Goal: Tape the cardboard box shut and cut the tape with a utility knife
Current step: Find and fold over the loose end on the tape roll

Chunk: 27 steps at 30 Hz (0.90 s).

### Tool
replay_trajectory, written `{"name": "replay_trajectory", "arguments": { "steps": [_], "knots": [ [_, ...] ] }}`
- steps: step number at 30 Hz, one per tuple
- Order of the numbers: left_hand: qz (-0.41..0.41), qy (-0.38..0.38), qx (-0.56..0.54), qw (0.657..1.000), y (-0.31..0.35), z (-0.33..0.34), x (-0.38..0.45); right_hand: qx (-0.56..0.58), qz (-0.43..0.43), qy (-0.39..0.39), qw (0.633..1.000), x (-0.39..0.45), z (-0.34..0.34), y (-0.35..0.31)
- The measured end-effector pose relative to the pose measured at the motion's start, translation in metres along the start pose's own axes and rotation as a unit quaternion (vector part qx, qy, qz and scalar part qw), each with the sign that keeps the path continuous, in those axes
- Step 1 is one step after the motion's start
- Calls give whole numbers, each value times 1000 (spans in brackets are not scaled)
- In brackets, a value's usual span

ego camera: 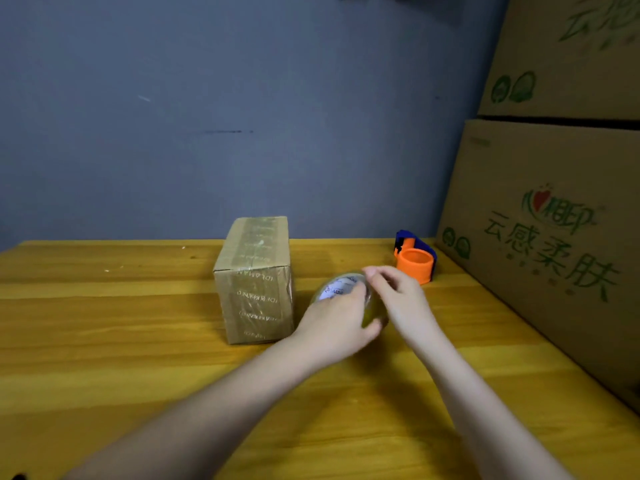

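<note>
Head view: left hand (337, 320) clamped around tape roll (341, 284), right hand (398, 296) fingertips pinching its edge, beside cardboard box (254, 282).

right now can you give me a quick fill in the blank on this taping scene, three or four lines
1. The left hand grips a roll of ____.
2. The small cardboard box stands to the ____ of both hands.
3. The tape dispenser by the big cartons has an ____ core.
4. The right hand picks at the tape roll over a ____ table.

Missing words: tape; left; orange; wooden
</note>
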<state>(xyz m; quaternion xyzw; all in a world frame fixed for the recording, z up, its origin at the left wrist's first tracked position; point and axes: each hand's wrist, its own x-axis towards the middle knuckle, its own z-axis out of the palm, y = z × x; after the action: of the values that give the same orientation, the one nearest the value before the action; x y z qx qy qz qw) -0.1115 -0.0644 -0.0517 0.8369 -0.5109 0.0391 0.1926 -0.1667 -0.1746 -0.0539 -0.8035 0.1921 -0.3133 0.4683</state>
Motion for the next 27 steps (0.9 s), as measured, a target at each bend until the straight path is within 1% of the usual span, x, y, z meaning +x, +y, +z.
{"name": "replay_trajectory", "arguments": {
  "steps": [2, 5, 8, 13, 18, 22, 27],
  "knots": [
    [-11, 9, 31, 999, 5, 1, 12, -34, 6, 9, 999, 4, -1, 1],
    [-3, 36, 91, 995, 8, 7, 30, -26, 23, 48, 998, 18, -9, 0],
    [-14, 69, 60, 996, 7, 13, 47, -71, 36, 49, 996, 37, -12, 3],
    [-66, 88, 50, 993, 1, 23, 81, -131, 49, 34, 990, 68, -18, 13],
    [-91, 94, 86, 988, 0, 37, 110, -167, 67, 14, 984, 98, -17, 33],
    [-90, 77, 110, 987, -5, 48, 127, -139, 113, 20, 984, 113, -19, 54],
    [-85, 65, 139, 984, -13, 65, 140, -93, 153, -9, 984, 120, -12, 77]
  ]
}}
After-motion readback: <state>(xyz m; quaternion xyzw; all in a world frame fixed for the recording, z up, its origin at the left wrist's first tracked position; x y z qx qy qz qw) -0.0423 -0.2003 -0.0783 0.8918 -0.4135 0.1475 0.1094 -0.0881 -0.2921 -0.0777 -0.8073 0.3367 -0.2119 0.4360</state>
